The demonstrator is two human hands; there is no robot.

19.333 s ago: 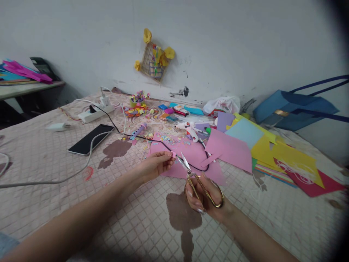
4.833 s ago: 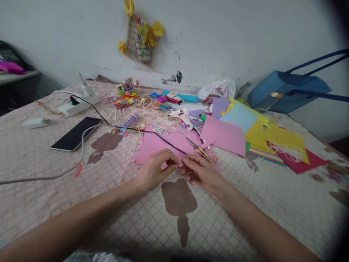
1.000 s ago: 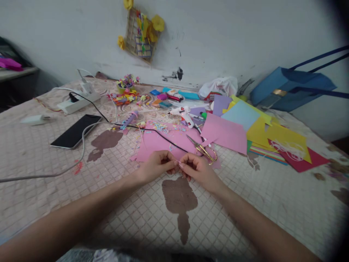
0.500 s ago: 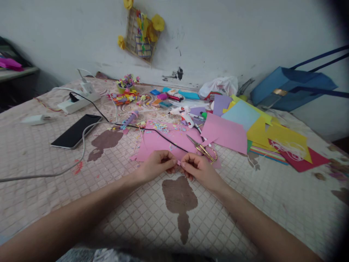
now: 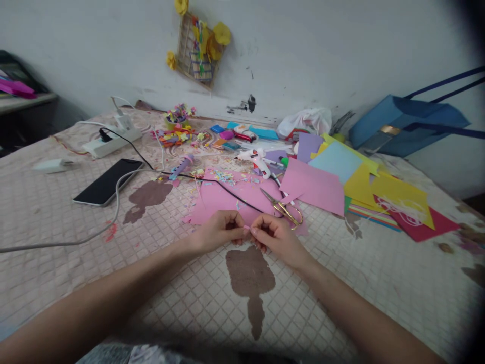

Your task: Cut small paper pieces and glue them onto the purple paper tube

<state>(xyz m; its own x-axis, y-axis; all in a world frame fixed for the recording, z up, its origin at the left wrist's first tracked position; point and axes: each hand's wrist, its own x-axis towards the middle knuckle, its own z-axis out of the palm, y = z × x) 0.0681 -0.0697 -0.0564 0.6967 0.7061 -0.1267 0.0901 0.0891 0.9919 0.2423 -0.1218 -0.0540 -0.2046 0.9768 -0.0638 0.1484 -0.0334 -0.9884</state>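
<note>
A small pink paper piece (image 5: 247, 227) is pinched between my two hands, mostly covered by the fingertips. My left hand (image 5: 223, 231) grips it from the left with thumb and forefinger closed. From the right, my right hand (image 5: 273, 235) holds it the same way, and the fingertips of both hands nearly meet. Just beyond them lies a pink sheet (image 5: 215, 202) strewn with small paper scraps (image 5: 225, 176). Gold-handled scissors (image 5: 282, 207) rest on the sheet's right part, beside my right hand. A black cable (image 5: 231, 193) runs across the sheet towards the hands.
A white glue gun (image 5: 257, 163) lies behind the sheet. Coloured papers (image 5: 333, 162) are piled at right, before a blue bag (image 5: 401, 124). At left are a black phone (image 5: 109, 183), a power strip (image 5: 113, 142) and a grey cable (image 5: 76, 243). A flower-filled pot (image 5: 177, 119) stands behind.
My fingertips have drawn slightly closer together around the pink piece. The whole view has shifted a little; the things on the table stay where they were.
</note>
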